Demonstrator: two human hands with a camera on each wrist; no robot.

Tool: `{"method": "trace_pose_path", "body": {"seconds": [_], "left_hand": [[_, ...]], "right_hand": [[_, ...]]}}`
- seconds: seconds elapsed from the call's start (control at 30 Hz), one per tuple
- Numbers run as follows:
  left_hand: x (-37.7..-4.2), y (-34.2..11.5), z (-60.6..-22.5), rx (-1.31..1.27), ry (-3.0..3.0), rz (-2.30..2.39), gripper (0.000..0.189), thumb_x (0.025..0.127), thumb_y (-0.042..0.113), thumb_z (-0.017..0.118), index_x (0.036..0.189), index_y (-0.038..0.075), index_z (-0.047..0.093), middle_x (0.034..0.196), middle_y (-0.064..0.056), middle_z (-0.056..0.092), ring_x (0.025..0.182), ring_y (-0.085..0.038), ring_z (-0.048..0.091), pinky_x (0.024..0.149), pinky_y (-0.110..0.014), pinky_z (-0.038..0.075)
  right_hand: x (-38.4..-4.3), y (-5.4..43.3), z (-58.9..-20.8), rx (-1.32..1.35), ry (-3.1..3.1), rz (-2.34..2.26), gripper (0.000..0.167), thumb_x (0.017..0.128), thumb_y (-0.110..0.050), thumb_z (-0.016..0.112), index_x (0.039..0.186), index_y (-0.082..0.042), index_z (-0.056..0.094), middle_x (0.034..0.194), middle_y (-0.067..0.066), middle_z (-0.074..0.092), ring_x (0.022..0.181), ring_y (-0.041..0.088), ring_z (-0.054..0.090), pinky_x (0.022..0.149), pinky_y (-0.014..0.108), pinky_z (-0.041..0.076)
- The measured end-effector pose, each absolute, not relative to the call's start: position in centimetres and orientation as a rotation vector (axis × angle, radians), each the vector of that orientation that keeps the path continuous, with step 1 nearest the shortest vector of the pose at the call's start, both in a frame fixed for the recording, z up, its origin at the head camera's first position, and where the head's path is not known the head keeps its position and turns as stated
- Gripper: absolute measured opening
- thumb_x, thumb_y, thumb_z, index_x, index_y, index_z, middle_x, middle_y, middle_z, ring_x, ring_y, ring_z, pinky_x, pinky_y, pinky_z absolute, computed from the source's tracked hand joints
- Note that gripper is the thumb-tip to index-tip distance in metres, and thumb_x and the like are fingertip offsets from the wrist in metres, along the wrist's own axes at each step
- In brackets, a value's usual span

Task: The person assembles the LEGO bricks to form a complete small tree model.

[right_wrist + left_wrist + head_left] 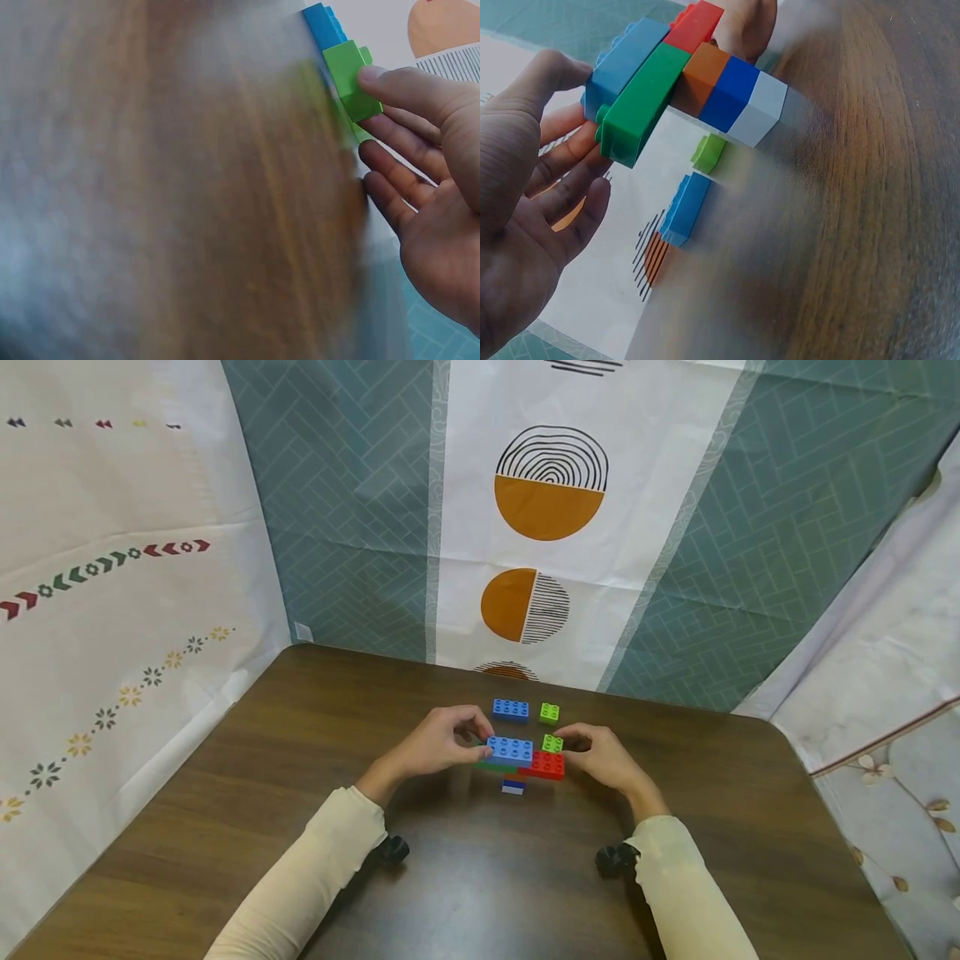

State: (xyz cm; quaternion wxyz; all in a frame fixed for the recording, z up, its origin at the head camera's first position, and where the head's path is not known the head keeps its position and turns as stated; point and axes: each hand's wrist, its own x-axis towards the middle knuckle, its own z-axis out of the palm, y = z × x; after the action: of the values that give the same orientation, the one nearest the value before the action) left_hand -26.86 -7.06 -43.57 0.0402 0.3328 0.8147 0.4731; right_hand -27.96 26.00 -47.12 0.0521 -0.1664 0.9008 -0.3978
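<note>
My left hand [435, 742] pinches one end of a brick build, thumb and fingers at its blue brick [510, 750]. Beneath that blue brick lies a green brick [645, 105], with a red brick [547, 766] alongside at the right. Orange [703, 79], dark blue [730, 90] and white [759, 109] bricks form a column under the build. My right hand [603, 760] pinches a small lime-green brick [352, 81] between thumb and fingers. In the head view this lime brick appears just above the red brick; whether they touch, I cannot tell.
Behind the build, a loose blue brick [511, 710] and another small lime-green brick [550, 714] stand on the brown wooden table [465, 893]. Patterned cloths [360, 527] hang behind the table and at both sides. A dark device [617, 860] sits at each wrist.
</note>
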Motion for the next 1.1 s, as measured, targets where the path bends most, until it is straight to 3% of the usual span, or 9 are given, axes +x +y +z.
{"method": "trace_pose_path", "body": {"seconds": [0.17,0.47,0.87,1.1], "left_hand": [[-26.8,-7.3,-43.5,1.030,2.498,1.454,0.019,0.089,0.020,0.079,0.105,0.017,0.068,0.102,0.001,0.070,0.096,-0.019,0.065,0.092,-0.034,0.059],[-26.7,-7.7,-43.7,1.033,2.505,1.455,0.019,0.089,0.020,0.079,0.105,0.018,0.069,0.102,0.001,0.070,0.094,-0.017,0.065,0.091,-0.035,0.059],[-26.9,-7.2,-43.8,1.036,2.481,1.466,0.020,0.089,0.020,0.079,0.105,0.017,0.068,0.102,0.001,0.070,0.096,-0.023,0.066,0.091,-0.035,0.059],[-26.8,-7.2,-43.7,1.043,2.480,1.467,0.019,0.089,0.020,0.079,0.105,0.016,0.068,0.102,0.001,0.071,0.096,-0.018,0.065,0.090,-0.032,0.059]], "right_hand": [[-27.7,26.3,-46.4,-0.516,2.754,-1.219,0.033,0.094,-0.016,0.074,0.126,-0.013,0.071,0.118,0.011,0.072,0.105,0.026,0.064,0.093,0.040,0.055],[-26.6,26.3,-44.1,-0.558,2.815,-1.212,0.036,0.093,-0.021,0.076,0.127,-0.013,0.070,0.125,0.009,0.071,0.116,0.032,0.062,0.102,0.054,0.053],[-23.6,25.8,-40.4,-0.603,2.885,-1.203,0.035,0.093,-0.024,0.077,0.126,-0.019,0.070,0.123,0.002,0.071,0.112,0.033,0.063,0.099,0.056,0.052],[-22.1,24.7,-39.6,-0.673,2.869,-1.206,0.034,0.092,-0.020,0.078,0.125,-0.020,0.070,0.126,0.001,0.071,0.113,0.030,0.061,0.098,0.054,0.052]]}}
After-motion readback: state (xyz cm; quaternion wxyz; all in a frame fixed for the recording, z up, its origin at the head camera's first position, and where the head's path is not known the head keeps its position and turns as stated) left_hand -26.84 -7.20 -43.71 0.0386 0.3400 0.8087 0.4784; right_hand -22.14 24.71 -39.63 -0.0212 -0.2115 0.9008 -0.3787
